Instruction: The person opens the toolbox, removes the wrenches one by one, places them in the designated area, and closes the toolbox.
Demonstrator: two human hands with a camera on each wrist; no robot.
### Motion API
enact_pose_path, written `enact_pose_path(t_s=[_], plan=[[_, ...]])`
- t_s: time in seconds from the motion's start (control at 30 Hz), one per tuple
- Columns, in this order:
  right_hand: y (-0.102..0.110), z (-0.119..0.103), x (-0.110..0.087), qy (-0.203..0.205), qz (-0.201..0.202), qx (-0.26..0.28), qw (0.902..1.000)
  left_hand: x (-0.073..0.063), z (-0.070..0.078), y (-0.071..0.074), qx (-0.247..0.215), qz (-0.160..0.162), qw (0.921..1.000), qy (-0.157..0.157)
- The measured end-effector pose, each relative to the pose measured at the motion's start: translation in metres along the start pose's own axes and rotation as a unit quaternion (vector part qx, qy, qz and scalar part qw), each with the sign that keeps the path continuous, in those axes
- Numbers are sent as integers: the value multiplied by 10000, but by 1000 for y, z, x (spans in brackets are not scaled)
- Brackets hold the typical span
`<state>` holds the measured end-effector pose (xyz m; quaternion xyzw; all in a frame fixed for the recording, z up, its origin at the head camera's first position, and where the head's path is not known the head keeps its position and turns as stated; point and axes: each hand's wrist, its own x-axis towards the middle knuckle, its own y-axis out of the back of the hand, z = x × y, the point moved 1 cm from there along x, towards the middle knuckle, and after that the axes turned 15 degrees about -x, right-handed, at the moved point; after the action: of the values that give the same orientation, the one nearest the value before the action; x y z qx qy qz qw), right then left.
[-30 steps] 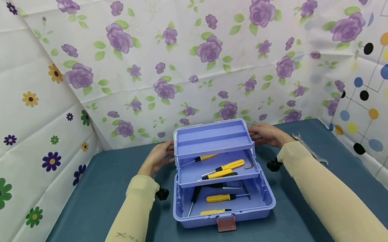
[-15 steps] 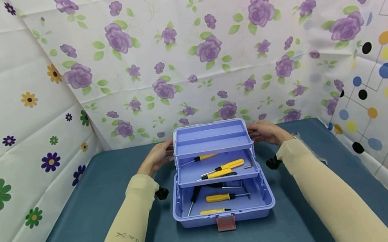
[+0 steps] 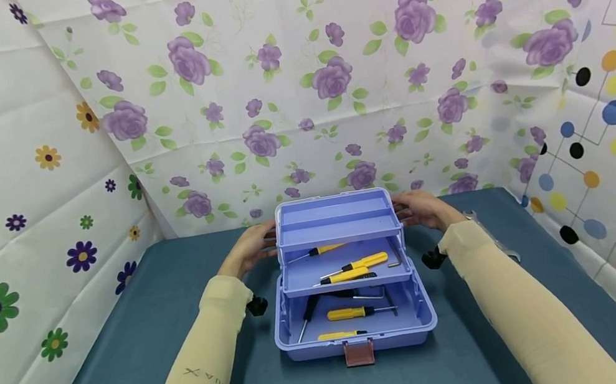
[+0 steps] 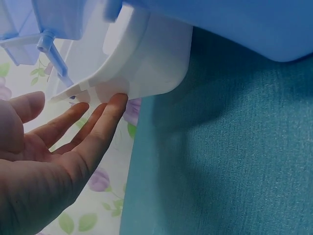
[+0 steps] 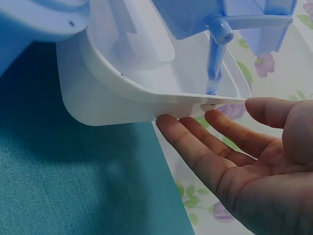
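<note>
A blue toolbox stands unfolded on the table, with an upper tray and a middle tray raised above its base. Yellow-handled screwdrivers and hex keys lie in the middle tray; another yellow screwdriver and black-handled tools are in the base. My left hand is at the box's left rear, its extended fingertips against the underside of the white lid. On the other side my right hand mirrors it, fingers extended under the lid and thumb tip close to the rim.
A metal wrench lies right of the box, partly hidden by the right sleeve. A pinkish-brown latch hangs at the box front. Flowered cloth walls off the back of the teal table.
Both hands stay at the sides of the lid. The right forearm has shifted slightly, covering more of the wrench. Toolbox and trays stand as before.
</note>
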<state>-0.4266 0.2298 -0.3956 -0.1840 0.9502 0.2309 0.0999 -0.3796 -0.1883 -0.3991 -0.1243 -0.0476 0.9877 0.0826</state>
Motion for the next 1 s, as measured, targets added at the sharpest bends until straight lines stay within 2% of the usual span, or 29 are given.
enact_pose_path(t_s=[0.3, 0.6, 0.87, 1.0], plan=[[-1, -3, -1, 50, 26, -59, 10000, 1, 1, 1, 170, -126, 9998, -50], [-2, -7, -2, -16, 112, -70, 9999, 0, 1, -2, 181, -41, 9997, -126], [-1, -11, -8, 138, 138, -8, 9998, -5, 6, -3, 137, 80, 9997, -179], [-1, -12, -10, 214, 134, 51, 9997, -6, 9, -3, 188, 22, 9996, -211]])
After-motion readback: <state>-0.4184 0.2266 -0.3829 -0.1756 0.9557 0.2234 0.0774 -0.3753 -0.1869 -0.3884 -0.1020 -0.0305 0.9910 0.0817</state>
